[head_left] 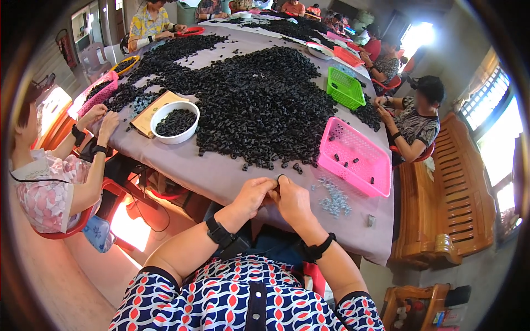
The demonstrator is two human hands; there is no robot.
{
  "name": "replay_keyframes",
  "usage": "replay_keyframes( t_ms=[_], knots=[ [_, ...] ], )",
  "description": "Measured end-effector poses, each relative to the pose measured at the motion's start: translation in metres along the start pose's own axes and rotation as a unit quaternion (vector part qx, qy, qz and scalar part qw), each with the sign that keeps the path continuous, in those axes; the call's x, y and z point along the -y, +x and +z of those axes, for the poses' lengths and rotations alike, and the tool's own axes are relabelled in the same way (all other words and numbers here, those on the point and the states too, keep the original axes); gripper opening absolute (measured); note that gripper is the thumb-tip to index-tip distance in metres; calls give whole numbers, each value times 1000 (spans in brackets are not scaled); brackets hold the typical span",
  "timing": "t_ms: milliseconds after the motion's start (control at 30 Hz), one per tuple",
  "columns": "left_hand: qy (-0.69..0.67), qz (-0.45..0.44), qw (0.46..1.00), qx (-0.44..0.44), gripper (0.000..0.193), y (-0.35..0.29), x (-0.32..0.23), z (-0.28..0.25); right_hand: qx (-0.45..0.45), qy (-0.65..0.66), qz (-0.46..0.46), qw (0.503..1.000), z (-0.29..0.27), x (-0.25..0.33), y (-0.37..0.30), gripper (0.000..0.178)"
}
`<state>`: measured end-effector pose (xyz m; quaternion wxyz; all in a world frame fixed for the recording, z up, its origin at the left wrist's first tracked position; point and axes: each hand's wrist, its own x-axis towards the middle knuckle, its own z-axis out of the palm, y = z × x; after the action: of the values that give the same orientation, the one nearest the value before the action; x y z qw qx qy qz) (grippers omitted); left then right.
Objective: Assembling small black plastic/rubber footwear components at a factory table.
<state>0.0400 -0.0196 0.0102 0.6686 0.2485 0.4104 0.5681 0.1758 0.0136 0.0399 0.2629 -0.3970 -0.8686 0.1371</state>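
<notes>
My left hand (255, 196) and my right hand (293, 202) meet over the near edge of the table, their fingers closed together. A small black part (279, 178) shows at the fingertips, mostly hidden by them; its exact kind is unclear. Just beyond lies a large heap of small black tube-like parts (259, 110). To the right of my right hand are a pink mesh basket (379, 158) with several black parts inside and a scatter of small clear bluish pieces (335, 199).
A white bowl (186, 134) of black parts stands at the left, by a flat tan box (144, 122). A green basket (343, 96) lies farther right. People sit along both sides of the cloth-covered table (187, 155). A wooden bench (458, 187) stands at the right.
</notes>
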Motion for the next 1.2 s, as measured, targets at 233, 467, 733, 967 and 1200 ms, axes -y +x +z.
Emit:
replay_keyframes(
  t_ms=[233, 467, 733, 967, 1200],
  knots=[
    [91, -10, 993, 68, 23, 2, -3, 0, 29, -5, 0, 1000, -3, -4, -3, 20],
    [44, -9, 997, 60, 22, 2, -5, -1, -11, 30, 12, 999, 0, 6, -4, 20],
    [21, 24, 999, 13, 19, -4, -2, 2, 1, -8, 4, 1000, -3, 7, -3, 25],
    [61, 13, 998, 30, 23, 1, -2, -1, 7, -11, 21, 1000, 5, -1, -1, 25],
    [167, -46, 980, 99, 33, 2, -8, -7, 12, -2, -4, 1000, 2, -11, -7, 25]
  ],
)
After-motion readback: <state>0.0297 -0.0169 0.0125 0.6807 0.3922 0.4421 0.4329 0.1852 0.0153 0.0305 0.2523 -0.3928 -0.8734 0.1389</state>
